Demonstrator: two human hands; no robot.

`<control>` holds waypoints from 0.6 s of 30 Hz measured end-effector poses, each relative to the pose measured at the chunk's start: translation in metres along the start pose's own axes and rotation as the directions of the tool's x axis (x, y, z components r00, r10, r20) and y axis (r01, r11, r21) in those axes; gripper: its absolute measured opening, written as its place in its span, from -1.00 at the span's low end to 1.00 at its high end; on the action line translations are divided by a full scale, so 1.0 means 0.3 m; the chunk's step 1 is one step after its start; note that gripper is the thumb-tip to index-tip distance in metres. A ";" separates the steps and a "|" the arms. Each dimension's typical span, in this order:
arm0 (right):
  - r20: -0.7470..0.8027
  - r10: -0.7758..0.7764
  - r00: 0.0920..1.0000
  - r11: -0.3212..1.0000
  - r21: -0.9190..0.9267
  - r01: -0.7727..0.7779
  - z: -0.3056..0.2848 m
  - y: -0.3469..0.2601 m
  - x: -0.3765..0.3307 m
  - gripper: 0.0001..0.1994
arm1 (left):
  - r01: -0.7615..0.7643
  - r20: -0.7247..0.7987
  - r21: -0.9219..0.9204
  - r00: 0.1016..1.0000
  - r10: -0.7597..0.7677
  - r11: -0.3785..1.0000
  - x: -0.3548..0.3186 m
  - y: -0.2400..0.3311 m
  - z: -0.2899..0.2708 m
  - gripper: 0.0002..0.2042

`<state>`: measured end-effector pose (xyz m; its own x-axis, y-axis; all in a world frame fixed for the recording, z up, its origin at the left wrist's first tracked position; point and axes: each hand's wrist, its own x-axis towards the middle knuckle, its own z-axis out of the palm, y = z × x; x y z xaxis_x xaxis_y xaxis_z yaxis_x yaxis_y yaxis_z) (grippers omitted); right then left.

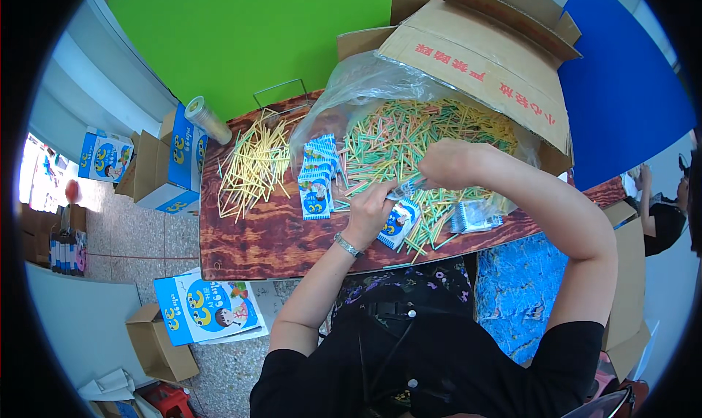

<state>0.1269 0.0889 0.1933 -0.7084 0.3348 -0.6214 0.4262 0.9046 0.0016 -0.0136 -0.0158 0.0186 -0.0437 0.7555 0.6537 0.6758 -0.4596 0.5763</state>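
Note:
My left hand, a metal bracelet on its wrist, is closed on a small clear-and-blue packet. Just beyond it, my right hand is closed over the heap; whatever its fingers hold is hidden. Around both hands spreads a large pile of thin straw-like sticks in pink, green and yellow. Below the left hand lies a blue-and-white printed packet. An overlapping row of similar packets is left of the pile, and more packets lie near the table's front edge.
A tipped carton with a plastic liner opens onto the dark red wood-patterned table. Yellow sticks, a clear cylinder and a wire stand sit leftward. Blue printed boxes stand beside the table. Another person is far right.

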 end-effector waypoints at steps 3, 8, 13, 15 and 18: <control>0.010 0.065 0.998 0.997 -0.030 -0.064 -0.011 -0.020 0.003 -0.72 | -0.039 -0.003 -0.011 0.999 0.039 0.999 0.000 -0.009 0.013 -0.76; -0.030 0.002 1.000 0.999 -0.048 -0.003 -0.064 -0.043 -0.018 -0.62 | -0.021 -0.006 -0.010 1.000 0.021 1.000 0.013 -0.002 0.016 -0.78; -0.496 -0.045 0.867 0.995 0.058 0.085 0.055 0.098 -0.058 -0.32 | 0.006 -0.049 -0.123 0.999 -0.012 0.992 0.023 -0.021 0.007 -0.71; -0.559 -0.107 0.822 0.937 0.220 0.272 0.115 0.099 -0.040 -0.32 | 0.000 -0.048 -0.142 0.999 -0.006 0.990 0.030 -0.028 0.004 -0.70; -0.630 -0.071 0.774 0.880 0.325 0.346 0.194 0.077 0.020 -0.28 | 0.018 -0.001 -0.169 1.000 -0.018 0.985 0.037 -0.027 -0.003 -0.67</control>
<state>0.1651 0.0964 0.1440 -0.9327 0.3605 0.0127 0.3130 0.8262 -0.4683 -0.0201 -0.0042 0.0216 -0.0570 0.7631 0.6438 0.5406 -0.5185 0.6625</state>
